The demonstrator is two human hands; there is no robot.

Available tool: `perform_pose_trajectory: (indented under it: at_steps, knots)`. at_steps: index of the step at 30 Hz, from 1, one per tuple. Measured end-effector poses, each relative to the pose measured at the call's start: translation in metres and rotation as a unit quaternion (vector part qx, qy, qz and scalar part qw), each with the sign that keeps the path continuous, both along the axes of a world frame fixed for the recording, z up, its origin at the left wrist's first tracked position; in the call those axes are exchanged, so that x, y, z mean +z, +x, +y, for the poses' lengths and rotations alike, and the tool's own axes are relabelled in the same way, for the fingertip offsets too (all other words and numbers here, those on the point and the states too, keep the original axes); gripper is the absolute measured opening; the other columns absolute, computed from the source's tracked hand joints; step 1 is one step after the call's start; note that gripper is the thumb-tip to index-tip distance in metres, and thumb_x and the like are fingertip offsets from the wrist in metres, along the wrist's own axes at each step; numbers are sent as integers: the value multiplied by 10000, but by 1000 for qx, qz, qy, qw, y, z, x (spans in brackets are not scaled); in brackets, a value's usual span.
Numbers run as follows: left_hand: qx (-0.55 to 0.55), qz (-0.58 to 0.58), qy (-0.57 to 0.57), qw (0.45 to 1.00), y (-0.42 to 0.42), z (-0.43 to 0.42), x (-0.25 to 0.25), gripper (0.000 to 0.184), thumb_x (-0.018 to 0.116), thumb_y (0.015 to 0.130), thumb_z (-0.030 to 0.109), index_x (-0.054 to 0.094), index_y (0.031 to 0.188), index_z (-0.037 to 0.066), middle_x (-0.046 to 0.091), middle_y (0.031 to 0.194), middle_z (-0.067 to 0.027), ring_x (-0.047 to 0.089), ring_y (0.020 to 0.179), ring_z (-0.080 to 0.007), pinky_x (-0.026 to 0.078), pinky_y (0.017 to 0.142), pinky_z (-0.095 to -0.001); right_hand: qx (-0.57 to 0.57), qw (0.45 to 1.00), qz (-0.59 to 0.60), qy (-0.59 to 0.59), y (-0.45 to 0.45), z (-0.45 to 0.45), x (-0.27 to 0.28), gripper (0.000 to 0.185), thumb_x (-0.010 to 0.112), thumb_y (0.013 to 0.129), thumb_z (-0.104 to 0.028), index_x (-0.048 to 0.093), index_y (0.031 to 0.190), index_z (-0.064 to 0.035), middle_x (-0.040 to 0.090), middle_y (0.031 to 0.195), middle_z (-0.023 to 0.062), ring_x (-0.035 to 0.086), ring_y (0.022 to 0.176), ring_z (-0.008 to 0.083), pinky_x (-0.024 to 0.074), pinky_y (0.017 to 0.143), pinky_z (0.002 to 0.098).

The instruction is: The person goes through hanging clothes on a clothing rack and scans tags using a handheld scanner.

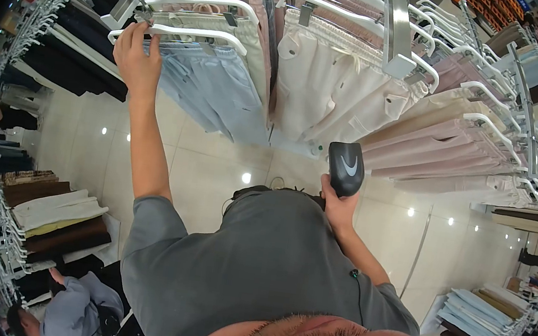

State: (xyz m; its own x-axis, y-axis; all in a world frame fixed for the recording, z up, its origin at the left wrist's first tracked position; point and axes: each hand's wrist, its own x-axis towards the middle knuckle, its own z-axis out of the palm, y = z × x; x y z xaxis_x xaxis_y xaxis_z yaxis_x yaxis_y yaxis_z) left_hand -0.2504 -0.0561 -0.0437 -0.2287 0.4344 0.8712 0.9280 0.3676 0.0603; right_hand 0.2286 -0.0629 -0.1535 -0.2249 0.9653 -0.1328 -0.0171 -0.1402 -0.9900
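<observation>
My left hand (138, 59) reaches up to the rack, its fingers closed over one end of a white hanger (198, 34). Light blue trousers (209, 82) hang from that hanger. In my right hand (339, 204), low in front of my body, is a black handheld barcode scanner (345, 169) with a grey curved mark on top. Cream trousers (319, 72) on another white hanger hang just beyond the scanner. Behind the blue pair hang pale green trousers (249, 36), partly covered.
Metal rack arms (399, 32) stick out towards me. Pink trousers (442, 146) hang at the right, dark trousers (77, 51) at the left. Folded or hung clothes (62, 215) stand behind left, with another person (84, 307) nearby. Light tiles (209, 160) cover the floor.
</observation>
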Motion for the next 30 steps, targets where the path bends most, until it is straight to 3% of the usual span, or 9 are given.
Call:
perform_pose_trajectory:
  at_steps: [10, 13, 16, 20, 23, 28, 30]
  knots:
    - [-25, 39, 4, 999, 12, -6, 10, 404, 745, 843, 94, 616, 1225, 107, 640, 1194, -58, 578, 1183, -288, 407, 1037, -473, 8, 1000, 23, -5, 1, 0, -6, 115, 739, 918, -89, 652, 945, -19, 603, 788, -47, 517, 696, 50, 420, 616, 245]
    - [-30, 59, -24, 998, 22, -9, 12, 401, 699, 864, 78, 605, 1253, 78, 648, 1213, -73, 572, 1159, -306, 386, 1089, -490, 8, 1000, 13, -1, 0, 1, -9, 115, 739, 917, -83, 658, 957, -11, 615, 809, -40, 533, 725, 56, 434, 653, 244]
    - [-97, 75, -20, 992, 31, -8, 11, 409, 697, 847, 68, 606, 1246, 80, 635, 1160, -95, 564, 1137, -324, 380, 1103, -502, 5, 1000, 25, -1, -1, 0, -9, 117, 739, 915, -77, 663, 966, -3, 626, 837, -31, 547, 764, 62, 450, 701, 246]
    - [-153, 105, -62, 981, 59, -4, 18, 472, 757, 747, 108, 585, 1183, 59, 580, 1070, -122, 571, 1080, -328, 437, 953, -487, 7, 1000, 21, 4, 1, 0, -8, 131, 743, 912, -74, 674, 990, 7, 657, 882, -13, 569, 811, 70, 465, 747, 248]
    - [-242, 110, -87, 960, 90, 5, 24, 418, 760, 707, 172, 641, 1092, 60, 580, 927, -107, 587, 878, -309, 455, 778, -426, 11, 1000, 24, 12, 5, 1, -8, 146, 744, 911, -73, 681, 1010, 13, 674, 903, -3, 584, 830, 75, 472, 765, 250]
    - [-335, 80, -126, 930, 134, 27, 16, 441, 803, 676, 259, 647, 1040, 64, 585, 847, -73, 589, 791, -273, 437, 697, -388, 6, 1000, 17, 14, 11, 1, -9, 153, 750, 905, -68, 682, 1008, 23, 681, 908, 1, 600, 844, 83, 478, 782, 257]
    - [-374, 70, -127, 916, 152, 36, 11, 443, 814, 675, 303, 647, 1012, 68, 584, 818, -60, 588, 760, -262, 429, 672, -375, -27, 998, 27, 40, 16, 2, -12, 161, 755, 901, -63, 680, 1017, 20, 672, 884, 13, 601, 791, 81, 480, 723, 252]
